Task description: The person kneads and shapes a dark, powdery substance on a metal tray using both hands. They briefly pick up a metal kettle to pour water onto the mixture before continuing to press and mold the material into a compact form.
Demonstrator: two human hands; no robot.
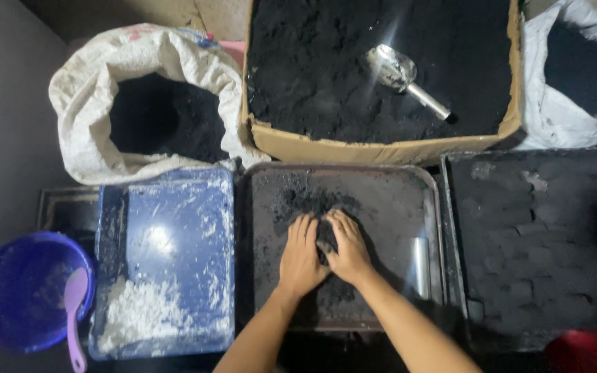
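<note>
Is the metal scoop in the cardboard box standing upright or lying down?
Lying down. The metal scoop rests flat on the black powder in the cardboard box, bowl toward upper left, handle toward lower right; neither hand touches it.

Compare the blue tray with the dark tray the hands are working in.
The blue tray holds white powder heaped at its near end; the dark tray holds black powder. The blue tray is untouched; the left hand and right hand press a black clump in the dark tray. Only the dark tray holds a metal cylinder. Both are shallow, rectangular, side by side.
</note>
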